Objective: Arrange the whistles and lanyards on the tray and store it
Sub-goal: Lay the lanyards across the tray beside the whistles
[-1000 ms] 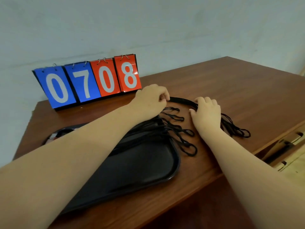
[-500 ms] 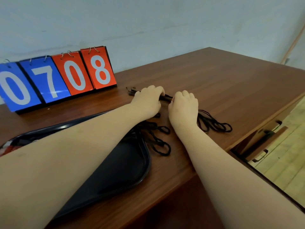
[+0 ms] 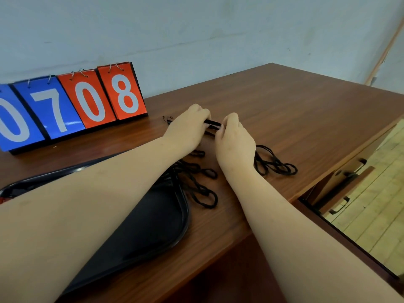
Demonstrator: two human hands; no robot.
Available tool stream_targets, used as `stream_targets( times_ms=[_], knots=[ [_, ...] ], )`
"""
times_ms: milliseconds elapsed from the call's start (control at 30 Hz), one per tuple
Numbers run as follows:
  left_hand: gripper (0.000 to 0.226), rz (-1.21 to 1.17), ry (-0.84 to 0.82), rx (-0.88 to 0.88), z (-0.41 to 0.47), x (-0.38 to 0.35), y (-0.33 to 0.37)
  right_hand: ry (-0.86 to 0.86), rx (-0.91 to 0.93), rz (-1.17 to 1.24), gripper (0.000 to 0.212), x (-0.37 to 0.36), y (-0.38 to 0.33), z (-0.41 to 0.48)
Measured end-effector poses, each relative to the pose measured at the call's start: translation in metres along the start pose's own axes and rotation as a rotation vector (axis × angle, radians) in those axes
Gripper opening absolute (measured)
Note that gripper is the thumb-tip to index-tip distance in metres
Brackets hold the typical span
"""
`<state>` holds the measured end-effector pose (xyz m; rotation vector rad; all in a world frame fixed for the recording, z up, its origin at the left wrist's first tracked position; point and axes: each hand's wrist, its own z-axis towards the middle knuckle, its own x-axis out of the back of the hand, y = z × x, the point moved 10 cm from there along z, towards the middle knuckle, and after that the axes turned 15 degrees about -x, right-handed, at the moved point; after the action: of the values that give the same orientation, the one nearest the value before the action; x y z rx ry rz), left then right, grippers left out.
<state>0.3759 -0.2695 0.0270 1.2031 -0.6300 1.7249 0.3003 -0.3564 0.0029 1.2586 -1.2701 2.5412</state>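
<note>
Bg: pale blue-grey painted wall (image 3: 196, 29), scuffed, even soft light, no hard shadows. Brown wood-grain surface (image 3: 295, 110) fills the mid frame, far edge against the wall. Flip scoreboard (image 3: 72, 103) at the far-left edge, blue & red cards reading 0708. Under the rt edge, wood drawers (image 3: 349, 186) w/ black handles, partly pulled out. Pale plank floor (image 3: 371, 215) below. Thin wooden pole (image 3: 384, 47) leans on the wall, far rt.

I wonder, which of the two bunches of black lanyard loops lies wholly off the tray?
The lanyard bunch right of the right hand, on the table; the other bunch trails over the tray rim.
</note>
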Motion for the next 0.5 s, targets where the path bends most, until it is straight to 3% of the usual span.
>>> stream_targets(
  times_ms=[233, 500],
  knots=[
    [0.017, 0.039, 0.189, 0.011, -0.011, 0.044, -0.027, 0.007, -0.012, -0.128, 0.02, 0.002, -0.001, 0.001],
    [0.023, 0.115, 0.214, 0.114, -0.023, 0.077, -0.063, 0.048, -0.099, -0.125, 0.021, 0.005, 0.011, 0.004]
  ],
)
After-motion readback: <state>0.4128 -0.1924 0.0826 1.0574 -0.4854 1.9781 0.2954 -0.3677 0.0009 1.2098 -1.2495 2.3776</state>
